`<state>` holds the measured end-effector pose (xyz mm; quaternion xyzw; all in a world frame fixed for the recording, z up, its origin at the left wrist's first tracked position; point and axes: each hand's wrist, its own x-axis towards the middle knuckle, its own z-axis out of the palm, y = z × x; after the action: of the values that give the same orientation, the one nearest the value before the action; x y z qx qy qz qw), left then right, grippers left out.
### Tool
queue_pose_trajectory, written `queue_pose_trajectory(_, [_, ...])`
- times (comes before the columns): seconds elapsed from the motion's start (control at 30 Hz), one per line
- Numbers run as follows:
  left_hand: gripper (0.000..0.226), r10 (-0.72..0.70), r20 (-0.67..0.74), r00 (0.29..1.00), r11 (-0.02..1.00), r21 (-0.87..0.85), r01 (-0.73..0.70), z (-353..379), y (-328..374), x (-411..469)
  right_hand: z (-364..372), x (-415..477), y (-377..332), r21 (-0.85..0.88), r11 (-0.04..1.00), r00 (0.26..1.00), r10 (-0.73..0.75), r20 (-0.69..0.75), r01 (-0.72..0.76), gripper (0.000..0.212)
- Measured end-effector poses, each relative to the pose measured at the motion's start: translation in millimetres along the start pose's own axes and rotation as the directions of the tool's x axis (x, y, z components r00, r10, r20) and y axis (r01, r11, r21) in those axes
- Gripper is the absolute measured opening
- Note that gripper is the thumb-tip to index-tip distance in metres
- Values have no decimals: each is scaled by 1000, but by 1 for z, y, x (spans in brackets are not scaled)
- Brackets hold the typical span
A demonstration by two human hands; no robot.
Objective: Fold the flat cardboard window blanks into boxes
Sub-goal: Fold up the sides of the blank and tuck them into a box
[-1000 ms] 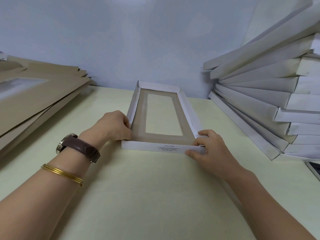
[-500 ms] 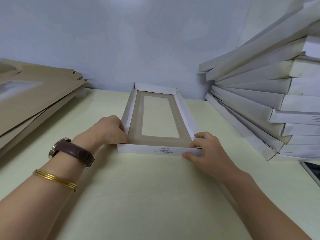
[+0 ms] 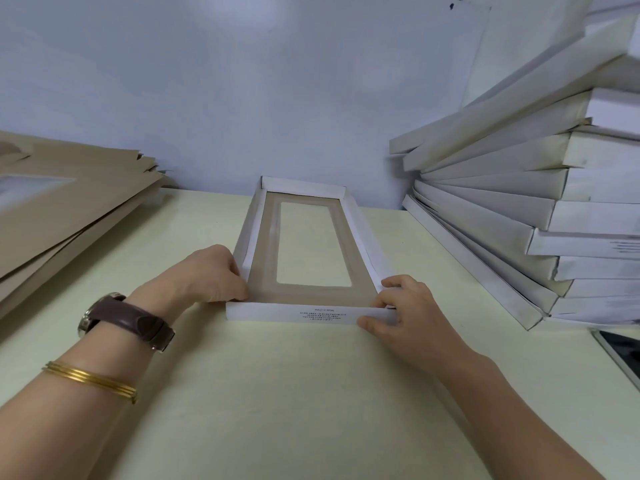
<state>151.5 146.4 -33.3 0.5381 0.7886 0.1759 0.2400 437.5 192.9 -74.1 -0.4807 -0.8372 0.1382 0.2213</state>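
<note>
A shallow window box [image 3: 263,237], white outside and brown inside with a clear rectangular pane, lies on the table in front of me with all its walls raised. My left hand [image 3: 207,275] grips the near left corner, fingers curled against the left wall. My right hand [image 3: 401,306] pinches the near right corner, thumb on the printed front wall and fingers over the top edge. A stack of flat brown window blanks [image 3: 69,209] lies at the left.
A tall, leaning stack of folded white boxes [image 3: 540,216] fills the right side up to the wall. A dark flat device [image 3: 620,351] lies at the right edge. The pale table [image 3: 294,393] stretches toward me between my forearms. A wall stands right behind the box.
The view has tilted a little, so the box sits lower in the frame. Both hands stay at the near corners; the right fingers have closed tighter on the corner.
</note>
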Motion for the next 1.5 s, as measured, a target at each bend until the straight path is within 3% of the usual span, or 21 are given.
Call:
queue_pose_trajectory(0.1, [8, -24, -25, 999, 1000, -7, 24, 1, 1, 2, 0, 0, -1, -11, 1000, 1000, -5, -1, 5, 28])
queue_pose_trajectory(0.4, [17, -40, -28, 999, 999, -18, 39, 3, 3, 6, -1, -1, -3, -34, 999, 1000, 4, -19, -5, 19])
queue_pose_trajectory(0.6, [20, 9, -82, 997, 1000, -5, -9, 6, 1, 8, -1, -1, -3, -93, 989, 988, 104, -115, -115, 29])
queue_pose_trajectory(0.77, [20, 21, -93, 995, 1000, 19, -19, 7, 0, 9, -4, -3, 0, 28, 990, 984, 140, -107, -138, 27])
queue_pose_trajectory(1.1, [19, 18, -113, 993, 1000, 21, -15, 11, 2, 6, -8, -2, -3, 0, 997, 994, 81, -76, -81, 21])
queue_pose_trajectory(1.37, [11, 6, -153, 988, 998, -59, -15, 10, -1, 4, -13, 0, -12, 251, 966, 973, 116, -200, -64, 20])
queue_pose_trajectory(1.5, [11, 41, -201, 979, 978, -193, -80, 10, -5, 6, -13, 1, -15, 360, 931, 961, 150, -233, -58, 19])
